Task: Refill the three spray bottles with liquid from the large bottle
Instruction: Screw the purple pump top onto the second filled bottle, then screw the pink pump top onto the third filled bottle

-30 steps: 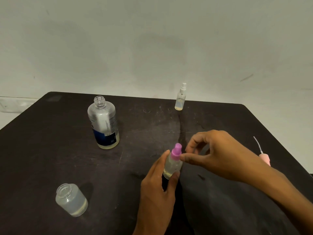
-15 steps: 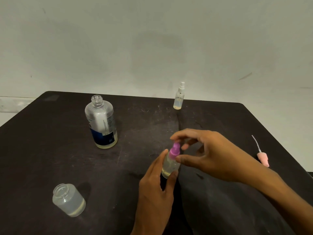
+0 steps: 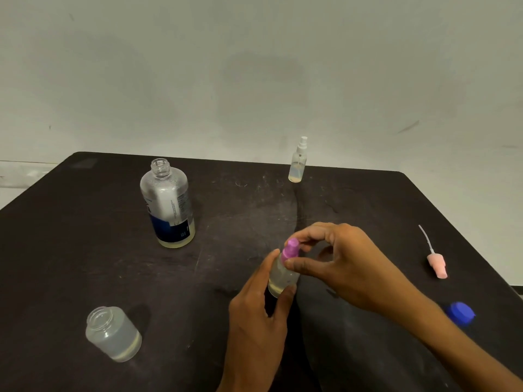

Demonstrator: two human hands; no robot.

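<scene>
A small clear spray bottle (image 3: 280, 281) with a purple spray top (image 3: 291, 250) stands at the middle of the black table (image 3: 85, 250). My left hand (image 3: 257, 315) grips its body from the near side. My right hand (image 3: 334, 261) pinches the purple top between thumb and fingers. The large clear bottle (image 3: 169, 205) with a blue label stands uncapped at the back left, a little yellowish liquid at its bottom. A white-topped spray bottle (image 3: 297, 162) stands at the back edge. A wide open frosted bottle (image 3: 113, 333) sits at the front left.
A loose pink spray top with its dip tube (image 3: 435, 258) lies near the table's right edge. A blue cap (image 3: 460, 314) lies further forward on the right. A pale wall stands behind the table.
My right hand's fingers have shifted around the purple top, from beside it to over it. The left hand kept hold of the bottle. The view has drifted slightly, bringing the blue cap into sight.
</scene>
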